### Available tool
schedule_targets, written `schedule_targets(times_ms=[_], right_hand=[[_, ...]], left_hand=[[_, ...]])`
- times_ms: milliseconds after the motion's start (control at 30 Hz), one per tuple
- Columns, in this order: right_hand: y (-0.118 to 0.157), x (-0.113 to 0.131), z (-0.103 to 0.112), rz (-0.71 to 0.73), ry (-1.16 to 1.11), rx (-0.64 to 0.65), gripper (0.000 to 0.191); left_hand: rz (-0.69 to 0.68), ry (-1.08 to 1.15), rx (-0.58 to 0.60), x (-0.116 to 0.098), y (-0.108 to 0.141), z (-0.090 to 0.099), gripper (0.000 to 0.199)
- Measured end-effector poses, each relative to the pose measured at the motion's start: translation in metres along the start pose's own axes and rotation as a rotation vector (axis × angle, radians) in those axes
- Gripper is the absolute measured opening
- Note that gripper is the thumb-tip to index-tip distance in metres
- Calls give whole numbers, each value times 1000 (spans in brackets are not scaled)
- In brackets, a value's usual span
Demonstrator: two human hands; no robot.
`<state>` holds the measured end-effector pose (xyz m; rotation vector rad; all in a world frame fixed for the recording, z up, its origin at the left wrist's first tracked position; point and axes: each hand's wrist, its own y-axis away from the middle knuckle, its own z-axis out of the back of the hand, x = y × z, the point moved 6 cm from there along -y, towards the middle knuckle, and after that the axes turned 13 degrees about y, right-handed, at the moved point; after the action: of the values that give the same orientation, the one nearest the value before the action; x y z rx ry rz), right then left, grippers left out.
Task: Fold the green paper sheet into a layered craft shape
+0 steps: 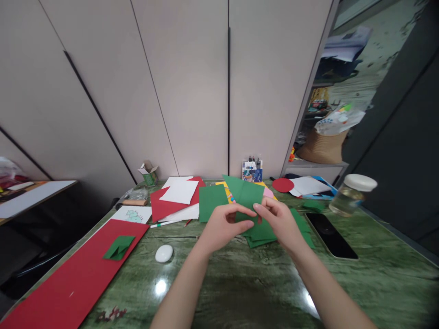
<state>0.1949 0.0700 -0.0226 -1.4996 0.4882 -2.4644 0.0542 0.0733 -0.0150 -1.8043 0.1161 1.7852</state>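
Observation:
A creased green paper sheet (244,191) is raised over the middle of the table, its near edge pinched in the fingers of my right hand (278,220). Close to that edge, my left hand (222,227) has its index finger and thumb apart, with the index tip near my right fingertips. Whether it touches the sheet I cannot tell. Under my hands lie more green sheets (261,234), overlapping. Another green sheet (211,201) rests left of the raised one. A folded green paper piece (119,247) sits on a long red sheet (80,269) at the left.
A white mouse (164,253) lies left of my arms. To the right are a black phone (331,235) and a lidded jar (351,196). White paper (180,191), a marker box (252,171) and a red disc (283,185) line the back, before tall cabinet doors.

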Motion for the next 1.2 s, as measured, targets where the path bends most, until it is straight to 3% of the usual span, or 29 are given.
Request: schedule_targets(times_ms=[200,467,800,1200], right_hand=[[0,0,-2,40,-21,53,35],[2,6,0,49,-16,23,34],[1,-1,1,39,-96,-42,32],[1,0,-7,42,-143,103,26]], left_hand=[[54,99,-29,7,-2,2,15],[66,145,-30,7,-2,3,15],[-12,-86,-98,-5,0,0,13],[-11,54,-100,-1,-2,2,10]])
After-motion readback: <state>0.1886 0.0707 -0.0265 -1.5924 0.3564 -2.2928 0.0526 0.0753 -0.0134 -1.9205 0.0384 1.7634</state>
